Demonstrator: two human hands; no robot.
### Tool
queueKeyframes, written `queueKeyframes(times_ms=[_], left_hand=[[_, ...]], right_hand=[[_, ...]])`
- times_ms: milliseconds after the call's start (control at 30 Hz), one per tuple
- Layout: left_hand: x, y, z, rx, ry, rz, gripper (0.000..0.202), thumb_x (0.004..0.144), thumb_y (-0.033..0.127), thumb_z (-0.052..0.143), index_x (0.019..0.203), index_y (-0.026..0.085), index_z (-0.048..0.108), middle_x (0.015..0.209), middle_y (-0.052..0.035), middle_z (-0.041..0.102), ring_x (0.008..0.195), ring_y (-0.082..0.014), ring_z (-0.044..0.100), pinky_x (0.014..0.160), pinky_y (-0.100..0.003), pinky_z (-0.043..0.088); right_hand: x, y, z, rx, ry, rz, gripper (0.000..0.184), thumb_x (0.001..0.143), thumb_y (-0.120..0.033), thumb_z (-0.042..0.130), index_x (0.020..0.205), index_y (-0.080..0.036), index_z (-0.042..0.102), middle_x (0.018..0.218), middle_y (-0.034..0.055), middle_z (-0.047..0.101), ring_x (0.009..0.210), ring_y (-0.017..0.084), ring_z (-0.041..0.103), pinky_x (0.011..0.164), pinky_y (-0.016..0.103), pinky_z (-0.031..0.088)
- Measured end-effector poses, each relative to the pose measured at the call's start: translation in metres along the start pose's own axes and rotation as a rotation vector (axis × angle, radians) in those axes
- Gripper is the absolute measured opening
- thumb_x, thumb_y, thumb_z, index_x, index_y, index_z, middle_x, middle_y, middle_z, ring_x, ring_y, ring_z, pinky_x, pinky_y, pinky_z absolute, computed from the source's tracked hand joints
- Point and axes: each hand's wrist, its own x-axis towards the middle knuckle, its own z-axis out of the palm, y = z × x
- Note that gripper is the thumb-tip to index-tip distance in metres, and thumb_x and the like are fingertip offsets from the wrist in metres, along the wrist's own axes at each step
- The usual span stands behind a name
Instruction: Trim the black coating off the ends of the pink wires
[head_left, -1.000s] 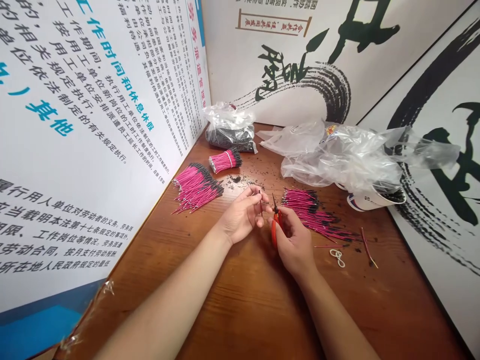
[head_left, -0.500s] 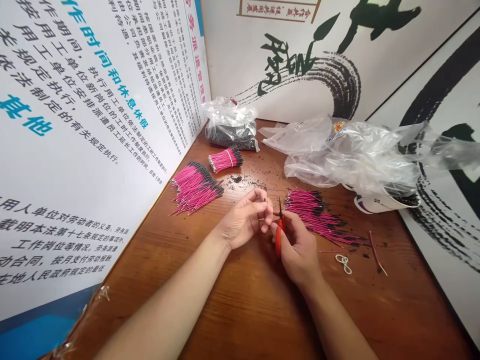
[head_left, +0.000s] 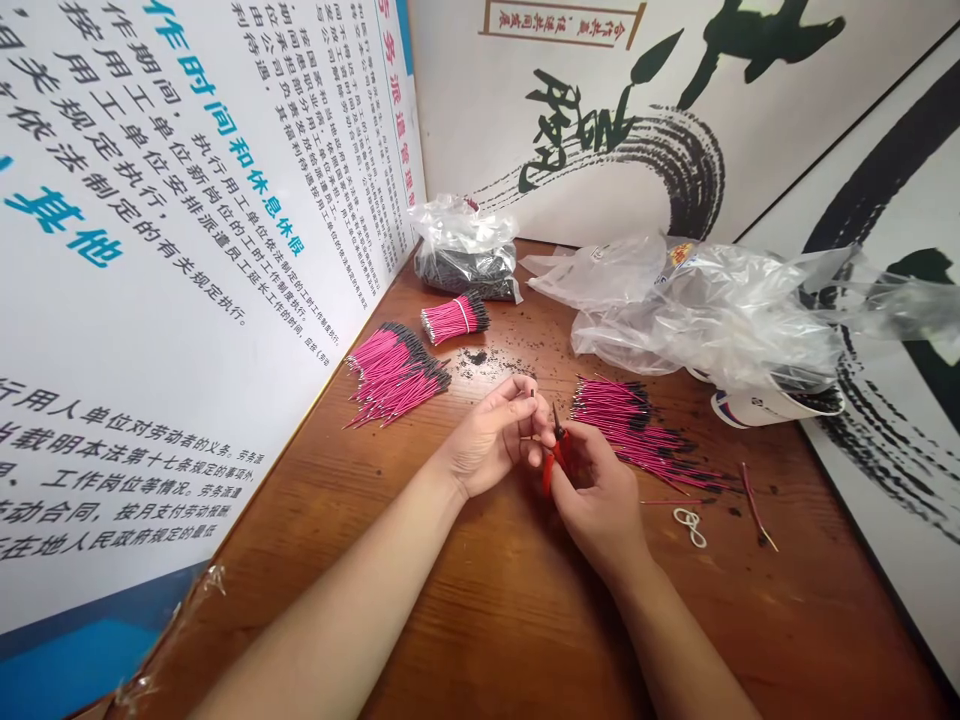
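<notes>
My left hand [head_left: 501,425] pinches a small dark piece [head_left: 532,393] between thumb and fingertips; its tip sticks up, and the rest is hidden by the fingers. My right hand [head_left: 600,495] is closed round the orange-red handles of small scissors [head_left: 551,470], whose dark blades point up beside my left fingers. Just beyond my right hand lies a loose pile of pink wires with black ends [head_left: 611,405]. Farther left are another loose pile of such wires [head_left: 397,375] and a bundle [head_left: 454,318] tied with a white band.
Black bits [head_left: 476,357] are scattered behind my hands. A clear bag of black pieces [head_left: 465,265] stands at the back. Plastic bags [head_left: 697,300] lie over a white cup [head_left: 772,405] at right. A white rubber band [head_left: 690,527] and a loose wire [head_left: 756,505] lie at front right.
The scissors have turned in my right hand, with their blades tilting slightly left and the handles shifting. My left hand keeps its pinch. The whole view has shifted slightly.
</notes>
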Motion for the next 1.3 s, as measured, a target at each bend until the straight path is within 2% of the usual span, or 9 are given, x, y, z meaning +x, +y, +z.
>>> queueKeyframes(times_ms=[333,500,667,900,1033,1167,1300], left_hand=[[-0.001,0.000,0.000,-0.023,-0.004,-0.005,0.017,0.083,0.019,0.068,0.091,0.018,0.052,0.075,0.0018,0.058,0.062,-0.0110,0.064,0.045,-0.017,0.051],[0.000,-0.001,0.001,-0.047,0.021,0.013,0.017,0.084,0.019,0.068,0.090,0.017,0.052,0.076,0.0016,0.056,0.063,-0.0107,0.064,0.043,-0.016,0.051],[0.001,-0.001,0.002,-0.060,0.057,0.034,0.016,0.084,0.016,0.067,0.089,0.017,0.052,0.078,0.0014,0.056,0.064,-0.0102,0.064,0.047,-0.017,0.054],[0.002,-0.001,0.002,-0.016,0.052,0.037,0.017,0.083,0.017,0.068,0.089,0.017,0.051,0.077,0.0020,0.054,0.065,-0.0104,0.063,0.044,-0.017,0.054],[0.003,-0.002,0.001,0.108,0.087,0.060,0.024,0.080,0.026,0.072,0.089,0.018,0.051,0.080,0.0012,0.056,0.066,-0.0109,0.061,0.041,-0.016,0.050],[0.008,-0.010,-0.001,0.371,0.165,0.153,0.028,0.080,0.035,0.071,0.084,0.018,0.049,0.072,0.0018,0.056,0.061,-0.0102,0.057,0.042,-0.016,0.046],[0.009,-0.018,0.002,0.566,0.162,0.211,0.021,0.085,0.032,0.063,0.085,0.019,0.046,0.069,0.0033,0.054,0.054,-0.0088,0.051,0.046,-0.018,0.041]], right_hand=[[0.000,0.000,0.000,-0.035,-0.023,0.025,0.021,0.085,-0.020,0.058,0.106,-0.025,0.057,0.090,0.0029,0.069,0.073,0.019,0.064,0.066,0.031,0.050],[0.000,-0.003,0.000,0.027,-0.056,0.034,0.021,0.086,-0.021,0.059,0.106,-0.024,0.056,0.091,0.0033,0.069,0.078,0.019,0.066,0.067,0.030,0.052],[0.000,-0.003,0.001,0.058,-0.087,0.041,0.021,0.086,-0.022,0.060,0.107,-0.024,0.056,0.089,0.0031,0.068,0.081,0.020,0.067,0.068,0.029,0.052],[0.000,-0.004,0.001,0.094,-0.099,0.059,0.020,0.087,-0.021,0.058,0.106,-0.024,0.056,0.089,0.0027,0.067,0.080,0.020,0.067,0.070,0.030,0.053],[0.000,-0.004,0.001,0.077,-0.054,0.071,0.020,0.085,-0.020,0.059,0.105,-0.025,0.056,0.085,0.0013,0.066,0.077,0.020,0.067,0.069,0.031,0.053],[0.000,-0.005,0.001,0.070,-0.019,0.060,0.018,0.086,-0.021,0.059,0.103,-0.025,0.056,0.083,0.0013,0.067,0.080,0.021,0.067,0.069,0.030,0.053],[0.001,-0.006,0.001,0.043,-0.011,0.033,0.018,0.086,-0.021,0.059,0.103,-0.024,0.057,0.089,0.0022,0.068,0.074,0.018,0.065,0.065,0.029,0.051]])
